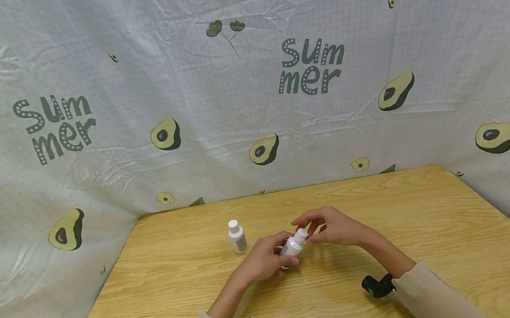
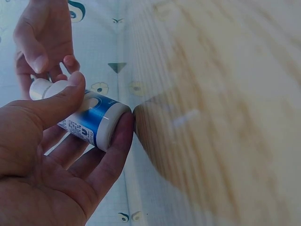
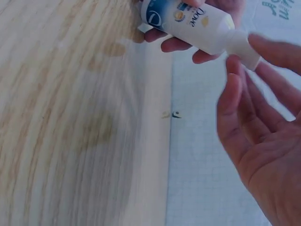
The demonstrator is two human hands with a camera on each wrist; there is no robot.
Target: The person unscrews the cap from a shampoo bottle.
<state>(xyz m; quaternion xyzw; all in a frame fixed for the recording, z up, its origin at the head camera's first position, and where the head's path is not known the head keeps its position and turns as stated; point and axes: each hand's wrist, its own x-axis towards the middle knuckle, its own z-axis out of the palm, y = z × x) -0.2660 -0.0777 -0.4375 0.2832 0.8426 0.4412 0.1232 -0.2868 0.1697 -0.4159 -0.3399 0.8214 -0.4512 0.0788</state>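
Note:
My left hand (image 1: 265, 258) grips a small white Dove bottle (image 1: 291, 247) with a blue band on its label. Thumb and fingers wrap its body, and the bottle tilts with its white cap (image 3: 243, 51) toward my right hand (image 1: 335, 226). In the right wrist view, the fingertips of that hand lie on either side of the cap, pinching it. The left wrist view shows the bottle's base (image 2: 114, 127) close to the tabletop, with a finger under it. Left of my hands, a second white bottle (image 1: 238, 237) stands upright with its white cap on.
The wooden table (image 1: 166, 291) reaches back to a pale curtain (image 1: 206, 90) printed with avocados and the word summer. Black devices (image 1: 378, 285) are strapped at both wrists, just beyond the beige sleeves (image 1: 433, 294).

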